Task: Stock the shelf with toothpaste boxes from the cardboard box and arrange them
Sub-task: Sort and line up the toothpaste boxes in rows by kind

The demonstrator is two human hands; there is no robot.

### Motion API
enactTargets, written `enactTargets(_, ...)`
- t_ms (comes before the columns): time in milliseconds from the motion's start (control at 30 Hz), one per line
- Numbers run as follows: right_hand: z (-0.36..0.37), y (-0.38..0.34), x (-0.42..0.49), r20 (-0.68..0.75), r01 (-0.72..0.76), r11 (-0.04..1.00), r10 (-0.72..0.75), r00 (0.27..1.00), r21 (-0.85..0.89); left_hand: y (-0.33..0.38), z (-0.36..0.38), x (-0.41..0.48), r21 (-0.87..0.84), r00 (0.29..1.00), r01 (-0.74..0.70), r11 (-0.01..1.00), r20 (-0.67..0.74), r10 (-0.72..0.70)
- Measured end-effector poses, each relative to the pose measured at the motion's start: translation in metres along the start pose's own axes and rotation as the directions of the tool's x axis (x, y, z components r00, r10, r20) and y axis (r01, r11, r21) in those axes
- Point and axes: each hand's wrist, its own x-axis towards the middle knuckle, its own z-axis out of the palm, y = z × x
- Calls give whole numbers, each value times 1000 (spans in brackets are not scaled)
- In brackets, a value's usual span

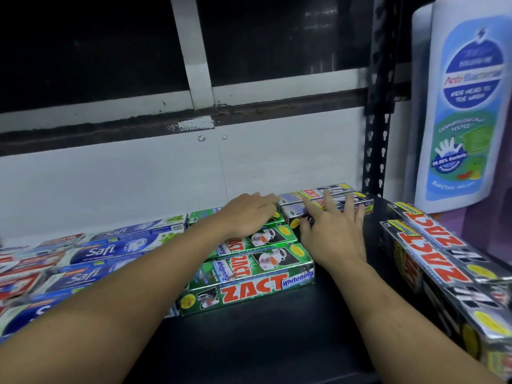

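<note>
As the right hand's fingers (329, 200) lay spread apart and straight across the tops of the black toothpaste boxes (343, 189), nothing was pinched or gripped; they simply pressed flat from above. The right hand (332, 234) hung over the near edge of that small stack. The stack sat at the very back of the shelf (277, 333), against the white wall and close to the slotted post (379, 134). The left hand (249, 214) was flat too, fingers together, lying on the green toothpaste boxes (249, 284) with its tips reaching the left end of the black ones.

To my eye the step was squaring up that back stack, and it wanted a gentle nudge rather than a shove. The left fingertips could steady the end where black met green while the right palm slid the boxes until their ends lined up. Light cartons like these would likely skid and fan out if pushed from one corner, so even pressure along the length seemed wise.

An angled black stack (443, 267) lay on the right of the shelf, apparently waiting its turn, with bare dark shelf between. Blue boxes (116, 250) filled the left. A big white bottle (465, 106) stood beyond the post. I could not see the cardboard box.
</note>
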Motion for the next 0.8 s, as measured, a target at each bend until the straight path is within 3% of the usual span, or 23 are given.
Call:
enactTargets(133, 3, 0, 1, 18, 21, 1000, -21, 1000, 11, -2, 5, 15, 56, 999, 17, 998, 38, -19)
enactTargets(467, 4, 1, 2, 34, 9, 1000, -9, 999, 10, 1, 2, 13, 86, 999, 18, 996, -51, -13)
enactTargets(800, 4, 1, 1, 13, -30, 998, 30, 999, 56, 7, -3, 4, 135, 999, 51, 990, -7, -51)
